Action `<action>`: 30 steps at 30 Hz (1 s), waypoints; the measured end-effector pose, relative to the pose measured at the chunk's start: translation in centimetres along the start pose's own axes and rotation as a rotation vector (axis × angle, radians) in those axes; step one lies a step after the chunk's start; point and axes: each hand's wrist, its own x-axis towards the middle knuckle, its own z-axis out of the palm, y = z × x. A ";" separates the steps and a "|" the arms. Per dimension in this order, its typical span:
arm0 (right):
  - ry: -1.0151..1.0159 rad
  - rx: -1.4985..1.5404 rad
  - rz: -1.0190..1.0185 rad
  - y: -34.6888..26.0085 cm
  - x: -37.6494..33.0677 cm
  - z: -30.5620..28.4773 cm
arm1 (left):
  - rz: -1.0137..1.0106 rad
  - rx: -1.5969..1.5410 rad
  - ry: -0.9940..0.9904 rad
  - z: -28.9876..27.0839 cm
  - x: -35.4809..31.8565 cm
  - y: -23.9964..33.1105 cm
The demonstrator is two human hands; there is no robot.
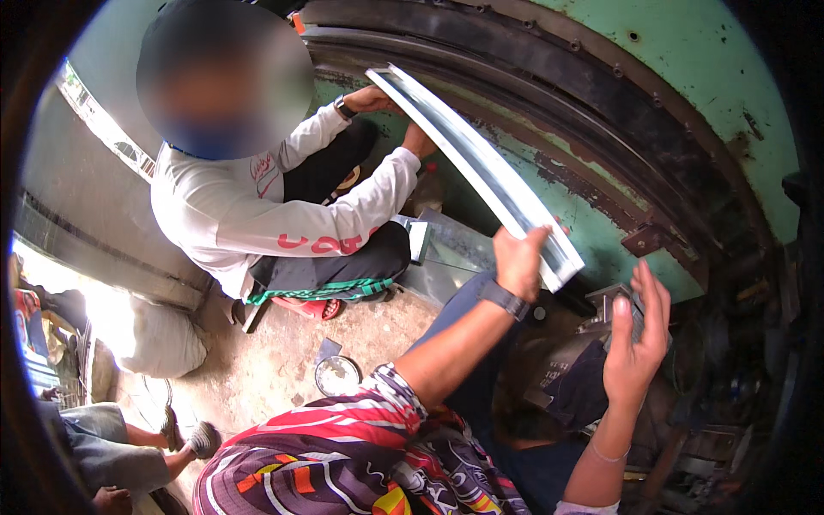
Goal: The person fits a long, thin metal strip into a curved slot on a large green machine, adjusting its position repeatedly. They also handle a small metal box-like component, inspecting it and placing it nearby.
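Head view: co-worker's hands (419,140) holding upper end of pale metal channel (472,167), upper centre of frame; channel's long axis slanting down to right of centre. Left hand (519,264) pinching lower end between thumb and fingers, sitting nearer. Right hand (638,352) hovering empty farther right, near that end, not touching, thumb spreading from fingers.

The left hand (518,262) gripped the near end of a pale metal channel (470,163); a co-worker's hands (372,99) held its far end. The right hand (635,348) was raised, fingers extended, just beside the near end. A round tin (337,375) lay on the floor (245,382), and a white sack (163,343) sat at the floor's edge by the grey wall (103,245).
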 end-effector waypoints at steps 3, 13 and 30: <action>-0.122 0.067 0.003 4.4 -0.4 3.9 | -0.093 0.046 0.023 -1.2 -5.0 -5.8; -0.495 0.124 0.315 13.7 6.1 21.6 | -0.028 0.229 -0.040 -6.4 -5.8 -15.1; -0.059 0.366 0.205 9.0 2.8 15.0 | -0.161 0.305 -0.356 -11.2 -3.0 -8.2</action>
